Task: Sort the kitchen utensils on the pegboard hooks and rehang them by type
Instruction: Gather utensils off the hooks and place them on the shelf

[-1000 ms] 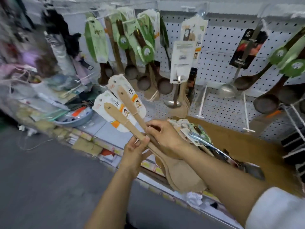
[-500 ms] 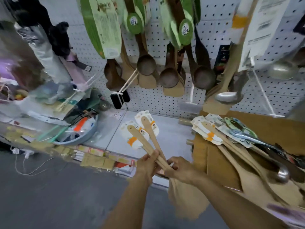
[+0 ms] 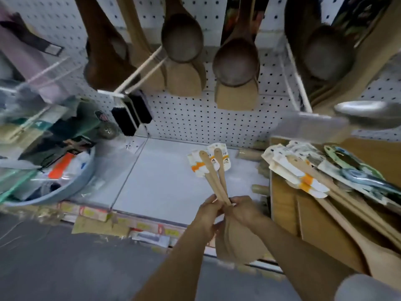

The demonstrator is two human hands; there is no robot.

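Low over the shelf edge: two wooden spatulas (image 3: 213,181) were held by both hands, handles fanned away, blades hanging below the wrists.
Left hand (image 3: 208,216): fingers were curled round the handles from the left.
Right hand (image 3: 243,210): the same handles were pinched from the right, touching the left hand.
Paper labels (image 3: 198,165): white and orange, fixed near the handle tips.
Shelf (image 3: 152,181): pale, seen beneath the spatulas.
Cardboard box (image 3: 284,203): to the right, more labelled spatulas (image 3: 303,177) were piled on it.
Pegboard (image 3: 195,118): behind, dark wooden ladles (image 3: 236,61) and pale spatulas were hung on hooks.
Basin (image 3: 65,190): at left, filled with blurred packaged goods.
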